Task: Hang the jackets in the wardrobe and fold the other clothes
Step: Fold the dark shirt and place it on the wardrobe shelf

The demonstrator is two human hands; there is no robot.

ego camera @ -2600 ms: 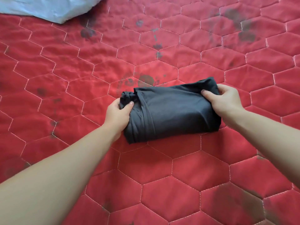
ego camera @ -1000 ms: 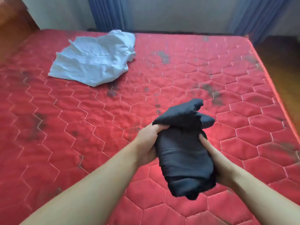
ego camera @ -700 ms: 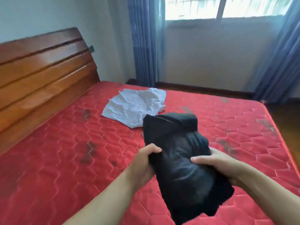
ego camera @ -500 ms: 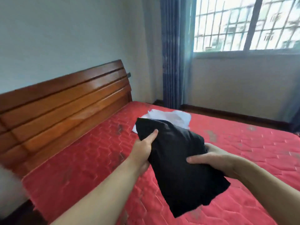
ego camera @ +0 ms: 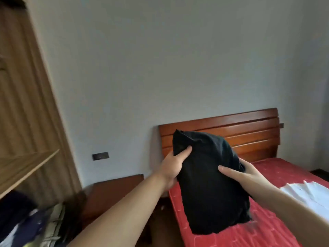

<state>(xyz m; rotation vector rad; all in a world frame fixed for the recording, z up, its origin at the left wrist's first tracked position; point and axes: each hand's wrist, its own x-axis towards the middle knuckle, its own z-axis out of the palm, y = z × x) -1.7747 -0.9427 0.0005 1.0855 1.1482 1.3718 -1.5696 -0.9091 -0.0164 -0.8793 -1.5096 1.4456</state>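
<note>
Open air lies left of the bed toward the wooden shelf; heaped clothes crowd beneath it, a bedside cabinet stands between

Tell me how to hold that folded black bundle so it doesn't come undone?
Probably best as shown: grip the folded black garment from both sides at once. The left hand clamps its upper left edge, thumb on the front; the right hand cups the right side. It is soft, and its lower end hangs free, so squeezing the layers together likely keeps the fold.
</note>
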